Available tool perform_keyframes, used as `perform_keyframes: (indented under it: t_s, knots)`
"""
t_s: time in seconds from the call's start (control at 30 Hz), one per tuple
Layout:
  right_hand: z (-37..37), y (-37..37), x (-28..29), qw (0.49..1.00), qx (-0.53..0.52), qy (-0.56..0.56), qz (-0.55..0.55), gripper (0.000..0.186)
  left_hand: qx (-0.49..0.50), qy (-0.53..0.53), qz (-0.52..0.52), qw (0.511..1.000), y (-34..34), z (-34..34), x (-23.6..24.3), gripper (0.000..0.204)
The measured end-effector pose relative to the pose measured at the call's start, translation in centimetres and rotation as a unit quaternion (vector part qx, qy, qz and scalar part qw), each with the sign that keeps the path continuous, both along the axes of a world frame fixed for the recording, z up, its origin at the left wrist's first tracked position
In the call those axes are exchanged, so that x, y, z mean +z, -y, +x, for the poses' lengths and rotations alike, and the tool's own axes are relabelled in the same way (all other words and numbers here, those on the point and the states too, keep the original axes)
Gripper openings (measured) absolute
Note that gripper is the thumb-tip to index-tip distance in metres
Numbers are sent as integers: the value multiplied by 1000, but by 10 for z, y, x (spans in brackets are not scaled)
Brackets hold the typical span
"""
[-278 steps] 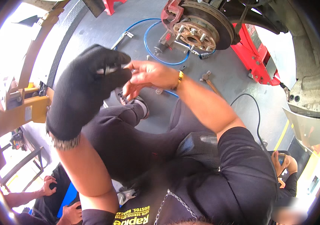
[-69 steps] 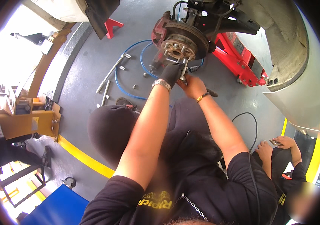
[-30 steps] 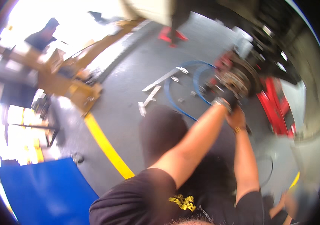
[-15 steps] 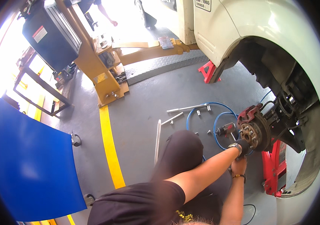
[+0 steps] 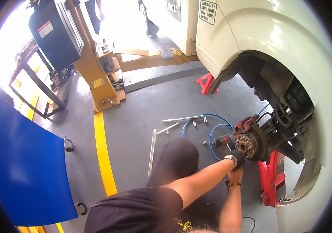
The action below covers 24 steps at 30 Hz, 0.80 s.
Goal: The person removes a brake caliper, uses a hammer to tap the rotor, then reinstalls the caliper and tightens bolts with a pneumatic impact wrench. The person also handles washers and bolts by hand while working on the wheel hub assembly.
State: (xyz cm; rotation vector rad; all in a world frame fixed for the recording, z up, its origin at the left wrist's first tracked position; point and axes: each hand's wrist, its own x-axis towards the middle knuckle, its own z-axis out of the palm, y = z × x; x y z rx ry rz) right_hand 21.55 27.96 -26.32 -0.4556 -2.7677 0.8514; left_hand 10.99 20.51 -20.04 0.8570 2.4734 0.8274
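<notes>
At wheel hub (image 5: 250,142) | gloved left hand (image 5: 237,158) touching, grip unclear | right hand (image 5: 234,176) below | air hose (image 5: 212,132) beside

I sat on a grey concrete floor (image 5: 135,112) crossed by a yellow painted line (image 5: 103,155). A yellow lift post (image 5: 96,73) stood beyond it, a blue panel (image 5: 22,163) lay at my left, and daylight glared in from outside.
</notes>
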Motion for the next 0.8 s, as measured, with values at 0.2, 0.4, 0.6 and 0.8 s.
perform_keyframes:
  t_s: [0.2,0.4,0.6,0.8]
  knots:
    - [-11,3,-9,984,-155,63,-61,58,9,43,94,995,46,-29,30,27]
    - [-52,-5,2,957,-139,-11,-255,67,45,3,213,976,182,-143,110,28]
    - [-70,9,-38,945,-201,-127,-226,62,185,78,395,897,315,-230,176,29]
    - [-21,-14,-27,839,-141,-112,-513,45,221,99,448,861,311,-232,194,30]
